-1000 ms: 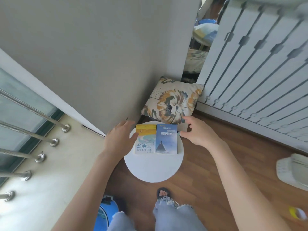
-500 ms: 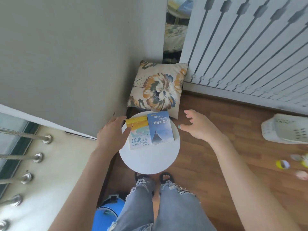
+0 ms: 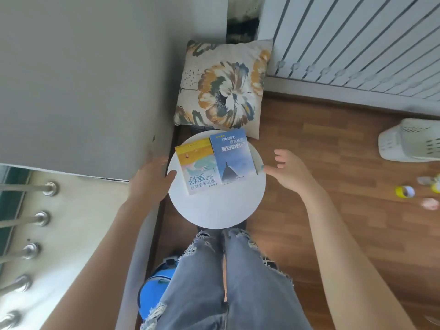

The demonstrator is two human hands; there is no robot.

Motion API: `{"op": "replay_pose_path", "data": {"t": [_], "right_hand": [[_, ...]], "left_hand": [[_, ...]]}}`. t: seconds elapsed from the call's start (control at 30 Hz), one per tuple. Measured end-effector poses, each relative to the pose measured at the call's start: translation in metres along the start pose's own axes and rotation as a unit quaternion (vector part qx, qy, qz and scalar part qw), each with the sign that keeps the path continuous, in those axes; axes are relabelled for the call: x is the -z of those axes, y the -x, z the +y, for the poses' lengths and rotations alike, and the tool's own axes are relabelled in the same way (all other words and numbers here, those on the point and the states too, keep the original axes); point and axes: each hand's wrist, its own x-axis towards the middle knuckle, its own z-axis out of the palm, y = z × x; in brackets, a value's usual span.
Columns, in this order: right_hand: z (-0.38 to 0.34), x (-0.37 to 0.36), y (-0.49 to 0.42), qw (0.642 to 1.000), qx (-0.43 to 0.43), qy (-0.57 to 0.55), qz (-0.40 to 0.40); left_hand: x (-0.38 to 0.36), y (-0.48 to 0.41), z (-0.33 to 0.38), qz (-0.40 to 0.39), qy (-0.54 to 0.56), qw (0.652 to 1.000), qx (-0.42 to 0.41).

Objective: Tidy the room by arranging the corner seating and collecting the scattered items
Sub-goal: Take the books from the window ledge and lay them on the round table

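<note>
My white stool (image 3: pixel 216 206): yellow book (image 3: pixel 197 167), blue book (image 3: pixel 232 158); at twelve o'clock, floral cream-ochre cushion (image 3: pixel 223 86).

Both bare forearms reach forward, either side of the round white tabletop (image 3: pixel 215 210). The left hand (image 3: pixel 148 184) cups its left rim, thumb on top; the right hand (image 3: pixel 289 173) hovers open at its right edge, fingers spread.

Two books (image 3: pixel 215 160) lie side by side on the table (image 3: pixel 216 206), cushion (image 3: pixel 225 89) behind.
</note>
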Motion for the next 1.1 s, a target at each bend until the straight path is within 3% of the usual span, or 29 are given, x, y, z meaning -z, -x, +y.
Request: {"op": "replay_pose_path", "data": {"t": [0.2,0.43,0.77,0.93,1.1], "right_hand": [[0.036,-0.032,-0.042,0.999,-0.043,-0.020,-0.020],[0.071,-0.063,-0.086,0.992,-0.075,-0.096,0.019],[0.103,-0.101,-0.145,0.988,-0.129,-0.086,0.010],[0.114,-0.119,-0.163,0.988,-0.145,-0.061,-0.007],[0.118,-0.131,-0.176,0.988,-0.072,-0.135,-0.005]], "left_hand": [[-0.048,-0.034,-0.028,-0.042,0.035,0.998,0.034],[-0.105,-0.069,-0.047,-0.033,0.033,0.996,0.077],[-0.166,-0.126,-0.080,-0.042,0.014,0.988,0.149],[-0.194,-0.143,-0.097,-0.066,0.101,0.964,0.239],[-0.214,-0.157,-0.102,-0.058,0.244,0.917,0.311]]}}
